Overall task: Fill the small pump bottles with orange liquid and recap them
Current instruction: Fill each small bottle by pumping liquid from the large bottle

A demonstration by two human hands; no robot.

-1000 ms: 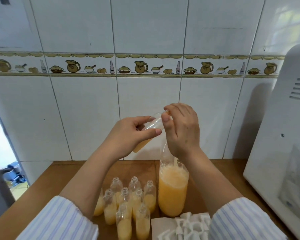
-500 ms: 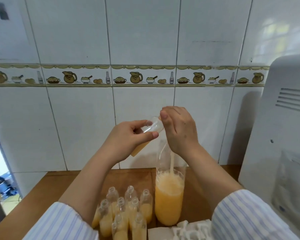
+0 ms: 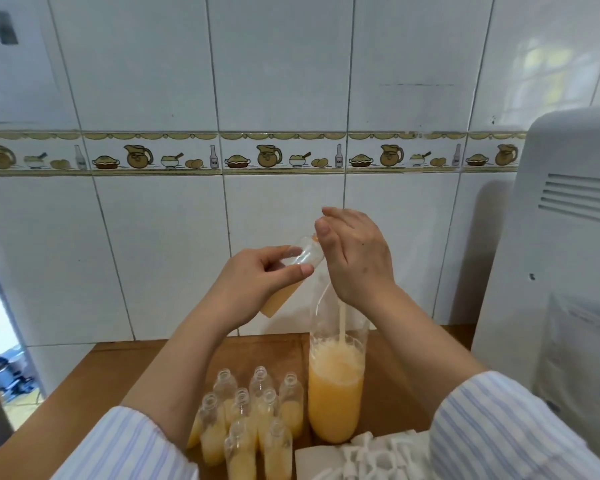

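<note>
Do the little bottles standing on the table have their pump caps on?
No: the small bottles stand with open necks, and the white pump caps lie beside them.

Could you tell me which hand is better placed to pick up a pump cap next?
Probably the right hand: the left hand holds the small bottle, and the pump caps lie on the right side.

White tiled wall with jug-patterned border, wooden counter.
</note>
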